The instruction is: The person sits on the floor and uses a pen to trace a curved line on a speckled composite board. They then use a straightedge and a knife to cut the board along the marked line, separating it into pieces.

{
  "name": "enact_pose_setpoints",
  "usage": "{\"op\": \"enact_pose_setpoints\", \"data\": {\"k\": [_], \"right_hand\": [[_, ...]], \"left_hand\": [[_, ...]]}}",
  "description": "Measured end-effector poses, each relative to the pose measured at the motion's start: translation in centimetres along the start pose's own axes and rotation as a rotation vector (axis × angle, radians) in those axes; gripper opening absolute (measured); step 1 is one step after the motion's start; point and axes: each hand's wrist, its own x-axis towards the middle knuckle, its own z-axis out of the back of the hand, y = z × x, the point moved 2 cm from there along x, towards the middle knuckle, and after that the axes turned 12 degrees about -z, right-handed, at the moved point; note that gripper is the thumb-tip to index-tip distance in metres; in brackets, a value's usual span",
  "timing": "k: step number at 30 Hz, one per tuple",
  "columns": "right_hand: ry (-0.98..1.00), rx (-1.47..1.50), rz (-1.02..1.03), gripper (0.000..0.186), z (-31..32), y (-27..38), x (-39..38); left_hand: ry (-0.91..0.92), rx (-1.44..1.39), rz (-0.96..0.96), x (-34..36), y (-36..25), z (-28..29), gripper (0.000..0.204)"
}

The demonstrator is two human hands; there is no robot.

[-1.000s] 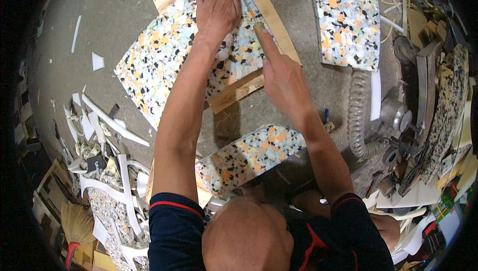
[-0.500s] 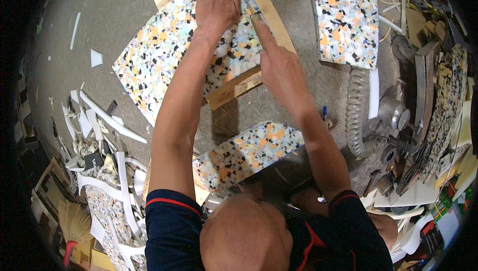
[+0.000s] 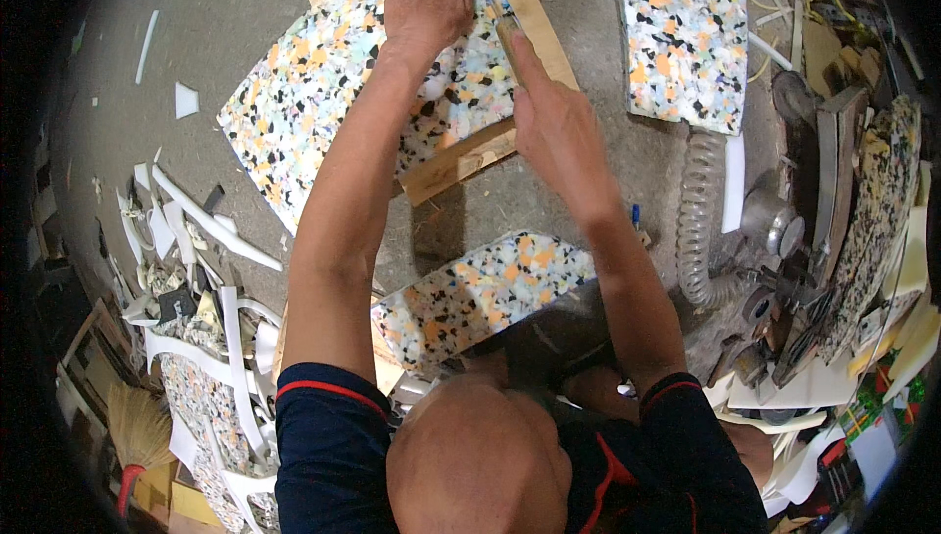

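Note:
My left hand [image 3: 428,6] lies flat with fingers slightly apart on a large speckled foam sheet [image 3: 314,73] of white, orange and black bits. In my right hand [image 3: 564,137] is a knife [image 3: 507,32] with a wooden handle, forefinger stretched along it. Its narrow blade points away from me and lies along the sheet's right edge, close to my left fingers. Beneath the foam, a pale wooden board [image 3: 542,29] shows at the right and at the near side [image 3: 461,163]. The blade's far end is hard to make out.
A second speckled foam piece [image 3: 681,44] lies at the far right, and a smaller one [image 3: 490,294] lies close to me. White foam offcuts [image 3: 211,225] are heaped at left, above a broom [image 3: 140,426]. A clear coiled hose [image 3: 698,230] and metal machine parts [image 3: 774,225] stand right.
The whole view has shifted slightly. More of the knife's blade shows beside the foam edge now. My left hand stays pressed on the sheet, and my right hand keeps its grip.

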Motion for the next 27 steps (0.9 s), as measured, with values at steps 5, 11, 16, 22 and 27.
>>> {"op": "enact_pose_setpoints", "data": {"k": [5,11,16,22,27], "right_hand": [[0.062,-0.093,-0.084,0.066,0.1,-0.9,-1.9],[0.043,-0.039,-0.075,0.065,1.1,-0.4,-3.2],[-0.030,-0.024,0.013,0.065,-0.3,-0.1,0.5],[0.005,-0.053,-0.034,0.071,-0.4,-2.6,-3.9],[0.072,0.008,-0.084,0.071,0.4,-1.7,-2.7]], "left_hand": [[0.013,0.007,-0.003,-0.1,0.2,0.0,0.061],[-0.028,0.008,0.002,0.0,0.1,-0.3,0.061],[-0.002,0.010,-0.010,-0.1,0.1,-0.2,0.061],[-0.022,0.026,-0.025,-0.3,0.1,0.0,0.061],[-0.017,0.043,-0.021,-0.2,0.0,-0.1,0.060]]}}
